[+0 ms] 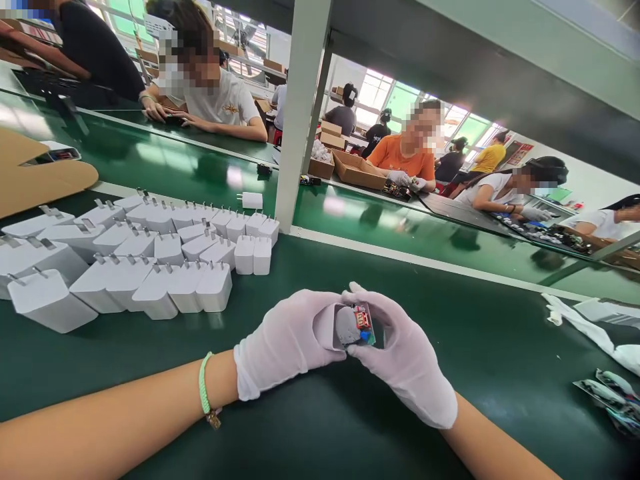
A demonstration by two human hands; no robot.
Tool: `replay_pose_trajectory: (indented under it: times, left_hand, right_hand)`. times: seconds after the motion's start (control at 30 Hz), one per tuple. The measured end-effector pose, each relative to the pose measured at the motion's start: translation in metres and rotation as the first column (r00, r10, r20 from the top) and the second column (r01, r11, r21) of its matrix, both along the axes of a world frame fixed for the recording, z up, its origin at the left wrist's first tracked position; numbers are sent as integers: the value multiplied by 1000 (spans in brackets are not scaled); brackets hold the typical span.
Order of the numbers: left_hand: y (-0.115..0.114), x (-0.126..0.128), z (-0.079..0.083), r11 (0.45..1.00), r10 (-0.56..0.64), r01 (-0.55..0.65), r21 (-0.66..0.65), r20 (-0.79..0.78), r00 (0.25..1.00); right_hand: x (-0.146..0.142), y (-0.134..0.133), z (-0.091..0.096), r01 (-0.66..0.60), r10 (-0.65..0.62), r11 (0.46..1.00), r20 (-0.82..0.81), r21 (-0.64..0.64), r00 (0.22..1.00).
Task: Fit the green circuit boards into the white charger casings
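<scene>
Resting on the dark green work surface [475, 313], the left hand in a white fabric glove [287, 340] and the right hand in a matching glove [407, 363] meet, both wrapped around a small white plastic charger shell [327, 328]. Its open end shows a circuit board with red and blue parts [361, 320]. A heap of white plastic plug adapters with metal prongs [150, 267] lies well to the left, and a green beaded bracelet [204, 383] circles the left wrist.

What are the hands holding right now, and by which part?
An open white charger shell, circuit board showing; the left hand and right hand clasp its opposite sides.
</scene>
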State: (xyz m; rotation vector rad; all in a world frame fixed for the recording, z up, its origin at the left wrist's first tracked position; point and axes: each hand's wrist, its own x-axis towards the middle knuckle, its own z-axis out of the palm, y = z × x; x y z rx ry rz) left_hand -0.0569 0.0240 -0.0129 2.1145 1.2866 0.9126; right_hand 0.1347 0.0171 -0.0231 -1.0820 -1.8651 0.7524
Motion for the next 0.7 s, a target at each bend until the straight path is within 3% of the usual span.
replay_pose_trajectory:
  times: [0.07,0.23,0.4,0.57,0.7]
  left_hand:
    - [-1,-1,3,999,-7,7,40,5,1000]
    - [-5,-1,9,997,-71,71,40,-3,997]
    - [-6,-1,7,999,-20,18,49,40,999]
    - [-7,-5,4,995,-82,79,60,54,995]
    - [-9,-6,5,995,-93,92,28,57,994]
  right_hand:
    - [-1,-4,4,3,-9,995,60,99,998]
    - [-1,-11,11,-128,69,951,209,281,975]
    - [-1,-10,10,-119,68,925,150,362,986]
    - [3,-11,12,-192,147,924,157,332,977]
    - [4,-15,13,-192,185,948,51,255,981]
